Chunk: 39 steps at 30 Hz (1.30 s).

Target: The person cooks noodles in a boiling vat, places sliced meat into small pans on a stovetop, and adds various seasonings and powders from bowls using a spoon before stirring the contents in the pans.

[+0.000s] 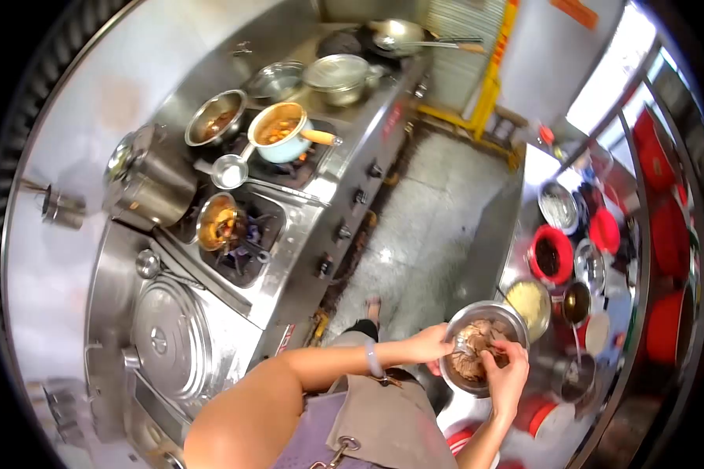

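Observation:
A round steel bowl [452,374] holds brown, sliced pieces of food [477,338] at the lower right. My left hand [430,345] is closed on the bowl's left side, with a shiny utensil near its fingertips inside the rim. Over the bowl's right side reaches my right hand [508,370], its thumb and fingers bent at the food; whether a piece is between them is too small to tell. Just right of the bowl stands a dish of pale yellow food [527,303].
On the left stove, a white pot [283,148] sits on a lit burner, near a small pan [217,222] and a tall steel pot [158,184]. The right counter bears a red bowl [551,255] and a steel bowl [558,208]. Tiled floor [414,227] lies between.

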### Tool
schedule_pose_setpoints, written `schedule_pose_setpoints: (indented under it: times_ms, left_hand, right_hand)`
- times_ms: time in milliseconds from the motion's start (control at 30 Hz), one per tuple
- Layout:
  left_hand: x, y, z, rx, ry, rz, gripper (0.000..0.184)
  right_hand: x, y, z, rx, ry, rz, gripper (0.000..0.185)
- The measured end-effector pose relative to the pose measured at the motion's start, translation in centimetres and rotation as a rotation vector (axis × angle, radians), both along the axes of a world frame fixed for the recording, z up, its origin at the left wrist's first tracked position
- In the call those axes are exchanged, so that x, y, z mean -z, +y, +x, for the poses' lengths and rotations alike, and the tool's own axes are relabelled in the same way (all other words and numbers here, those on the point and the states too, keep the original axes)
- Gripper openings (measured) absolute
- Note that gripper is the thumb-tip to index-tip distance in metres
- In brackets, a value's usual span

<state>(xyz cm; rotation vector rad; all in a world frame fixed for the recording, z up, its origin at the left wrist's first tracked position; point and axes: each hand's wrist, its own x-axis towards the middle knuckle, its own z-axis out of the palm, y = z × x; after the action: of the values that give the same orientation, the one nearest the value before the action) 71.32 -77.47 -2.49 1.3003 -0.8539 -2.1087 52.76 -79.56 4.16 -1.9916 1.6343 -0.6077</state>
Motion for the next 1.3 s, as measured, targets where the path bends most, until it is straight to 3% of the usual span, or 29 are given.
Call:
schedule_pose_setpoints:
  times_ms: [67, 133, 200, 367, 667, 867, 1133, 1300]
  left_hand:
    - [-0.7, 0.8, 3.5, -0.237, -0.047, -0.123, 0.038]
    - [-6.1, 1.0, 7.5, -0.358, -0.202, -0.057, 0.039]
    - [-7.8, 1.8, 10.8, -0.506, -0.099, -0.204, 0.039]
    - [-10.3, 4.3, 16.7, -0.91, -0.148, -0.258, 0.036]
    - [-10.1, 6.9, 19.7, -1.475, -0.438, -0.29, 0.028]
    - [-11.4, 6.4, 19.8, -1.654, -0.715, -0.151, 0.039]
    - [-10.9, 5.5, 20.5, -1.846, -0.8, -0.089, 0.041]
    - [-11.0, 7.3, 21.1, -1.935, -0.785, -0.084, 0.041]
  right_hand:
    - [-2.0, -2.6, 4.0, -0.192, -0.014, -0.048, 0.026]
    - [-3.6, -5.3, 8.1, -0.375, -0.088, -0.082, 0.026]
    - [-5.3, -7.4, 12.1, -0.567, -0.12, -0.138, 0.024]
    - [-8.2, -10.2, 22.9, -0.852, -0.076, -0.212, 0.031]
    - [-6.2, -7.2, 38.0, -1.259, -0.009, -0.379, 0.05]
    - [-4.0, -6.8, 43.0, -1.443, -0.193, -0.402, 0.044]
    - [-3.9, -6.7, 47.1, -1.621, -0.294, -0.396, 0.024]
    - [-3.9, -5.3, 48.2, -1.721, -0.383, -0.443, 0.022]
